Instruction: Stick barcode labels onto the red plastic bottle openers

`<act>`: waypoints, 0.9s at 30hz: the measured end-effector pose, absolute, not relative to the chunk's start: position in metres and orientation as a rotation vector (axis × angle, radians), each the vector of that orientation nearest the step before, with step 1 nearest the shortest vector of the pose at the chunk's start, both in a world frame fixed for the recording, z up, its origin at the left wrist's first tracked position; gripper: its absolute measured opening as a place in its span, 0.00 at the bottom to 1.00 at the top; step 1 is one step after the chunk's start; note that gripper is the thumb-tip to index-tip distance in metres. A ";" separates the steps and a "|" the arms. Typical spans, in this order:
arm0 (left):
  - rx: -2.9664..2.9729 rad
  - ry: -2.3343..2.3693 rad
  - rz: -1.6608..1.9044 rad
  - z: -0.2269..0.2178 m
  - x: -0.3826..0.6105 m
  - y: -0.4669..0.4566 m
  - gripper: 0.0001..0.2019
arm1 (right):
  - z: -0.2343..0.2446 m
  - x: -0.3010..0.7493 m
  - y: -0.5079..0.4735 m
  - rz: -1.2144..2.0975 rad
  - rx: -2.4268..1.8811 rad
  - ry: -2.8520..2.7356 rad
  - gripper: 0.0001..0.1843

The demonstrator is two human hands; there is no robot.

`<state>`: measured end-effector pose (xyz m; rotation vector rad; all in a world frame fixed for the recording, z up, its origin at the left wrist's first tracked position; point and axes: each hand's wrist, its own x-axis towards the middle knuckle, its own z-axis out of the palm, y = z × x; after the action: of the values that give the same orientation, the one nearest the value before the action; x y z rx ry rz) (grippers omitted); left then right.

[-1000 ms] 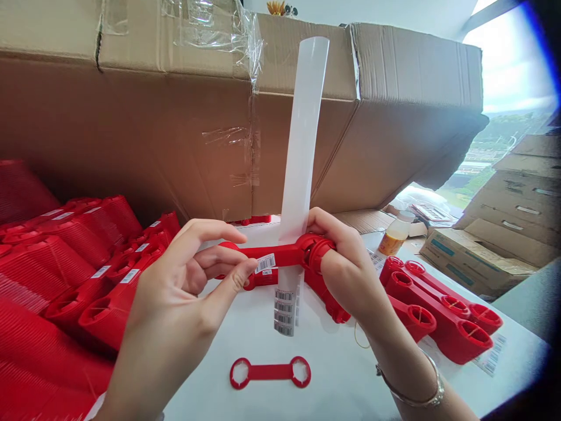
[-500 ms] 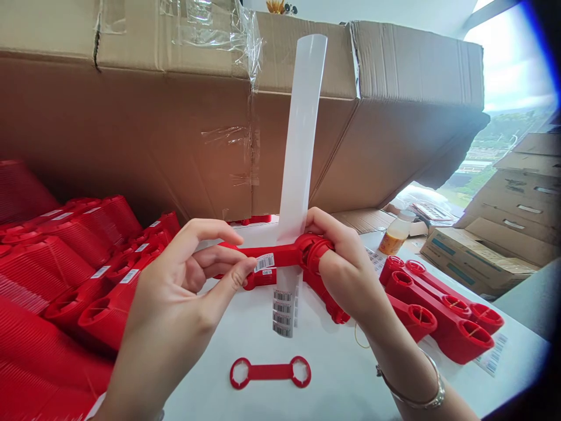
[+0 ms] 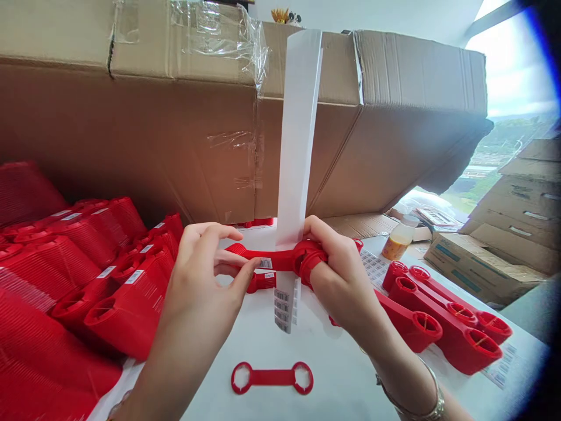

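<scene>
A worker's left hand [image 3: 205, 286], index finger raised, drew thumb and a fingertip together on the left edge of a barcode label [image 3: 265, 264], which lay against the side of a red stack [image 3: 283, 261], while the right hand [image 3: 326, 263] gripped the ringed right end of that stack, above the table [image 3: 342, 374]. A bracelet [image 3: 432, 397] circled the right wrist. The step in hand appeared to be the placing of the label; the next move seemed to call for squaring it up and pressing it flat, with the right grip steady. Whether the label was fully stuck could not be told. Just behind the stack, a long white strip [image 3: 298, 128] stood nearly upright, apparently pinned by the right hand, its lower end bearing more printed barcodes [image 3: 281, 310]. A second labelled stack [image 3: 263, 282] showed behind, partly hidden. Nearer the camera, a single flat red piece [image 3: 272, 378], ringed at both ends, lay apart. Red piles [image 3: 118, 280], several already labelled, crowded the left; more red stacks [image 3: 456, 327] lay at right, near a label sheet [image 3: 374, 269] and a bottle [image 3: 400, 238] of amber contents. A large cardboard box [image 3: 175, 146], patched with clear tape, loomed behind.
</scene>
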<state>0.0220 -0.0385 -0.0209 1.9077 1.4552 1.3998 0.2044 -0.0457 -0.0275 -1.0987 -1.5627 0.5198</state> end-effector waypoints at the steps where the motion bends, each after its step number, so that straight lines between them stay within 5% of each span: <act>1: 1.928 1.505 1.398 -0.022 0.021 -0.035 0.12 | -0.028 0.204 -0.045 0.504 -1.113 -1.567 0.11; 14: 1.821 1.446 1.397 -0.041 0.039 -0.020 0.48 | -0.035 0.194 -0.039 0.673 -0.897 -1.372 0.11; 27: 1.565 1.285 1.306 -0.020 0.022 -0.023 0.21 | -0.027 0.212 -0.032 0.792 -0.881 -1.340 0.16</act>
<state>0.0225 -0.0231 -0.0205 1.5648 1.2850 1.3064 0.2123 -0.0316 -0.0273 -0.8809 -1.3401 0.7922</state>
